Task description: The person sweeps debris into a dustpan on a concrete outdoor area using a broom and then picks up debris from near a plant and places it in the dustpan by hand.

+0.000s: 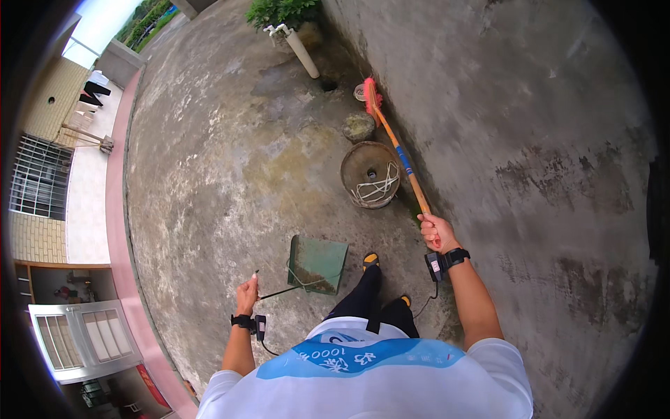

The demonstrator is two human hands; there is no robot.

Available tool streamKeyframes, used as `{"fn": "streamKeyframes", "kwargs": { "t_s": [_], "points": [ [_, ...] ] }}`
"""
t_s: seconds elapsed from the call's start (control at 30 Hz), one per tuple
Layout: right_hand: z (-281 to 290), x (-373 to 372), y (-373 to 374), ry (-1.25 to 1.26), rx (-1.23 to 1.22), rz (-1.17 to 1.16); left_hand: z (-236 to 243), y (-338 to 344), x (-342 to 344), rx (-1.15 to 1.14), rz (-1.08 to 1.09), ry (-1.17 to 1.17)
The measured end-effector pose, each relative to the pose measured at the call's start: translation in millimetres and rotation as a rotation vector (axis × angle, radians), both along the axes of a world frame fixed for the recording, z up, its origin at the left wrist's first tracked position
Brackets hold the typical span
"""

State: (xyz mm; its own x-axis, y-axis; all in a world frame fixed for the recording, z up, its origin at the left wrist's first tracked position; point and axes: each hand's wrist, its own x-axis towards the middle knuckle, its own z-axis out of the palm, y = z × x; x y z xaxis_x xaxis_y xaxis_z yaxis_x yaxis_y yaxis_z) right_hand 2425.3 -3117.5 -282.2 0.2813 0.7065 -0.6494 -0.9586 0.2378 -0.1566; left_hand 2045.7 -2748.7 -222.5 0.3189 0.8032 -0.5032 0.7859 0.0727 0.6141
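My right hand (438, 234) is closed around the wooden handle of a broom (417, 187), which has a blue band partway along. Its pink-red head lies far off, at the foot of the wall. My left hand (246, 295) grips the thin dark handle of a green dustpan (322, 260). Some brown dirt shows inside the pan, which rests on the concrete left of my feet. Each wrist wears a black strap with a small box and a cable.
A grey wall (530, 140) runs along my right. Beside the broom stand a round tub (370, 155) with white cord in it and a rough stone (358, 126). Farther off are a white pipe with a tap (301, 54) and a green plant (279, 10). A pink ledge (120, 188) borders the building at left.
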Motion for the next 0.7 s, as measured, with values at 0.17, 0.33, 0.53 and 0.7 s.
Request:
{"fn": "streamKeyframes", "kwargs": {
  "t_s": [0.17, 0.33, 0.53, 0.7],
  "points": [
    [2.7, -7.7, -15.1, 0.075, -0.148, -0.035, 10.1, 12.5, 35.8, -0.033, -0.046, -0.028],
    [54.7, -71.1, -108.7, 0.245, -0.259, -0.087, 8.9, 16.5, 63.6, 0.027, -0.094, 0.022],
    [183.0, -152.3, -165.9, -0.041, -0.588, 0.154, 6.1, 9.4, 75.2, 0.038, -0.072, -0.057],
    [169.8, -141.9, -169.4, -0.152, -0.474, 0.210, 11.9, 9.0, 80.6, 0.056, -0.050, -0.089]
  ]
}}
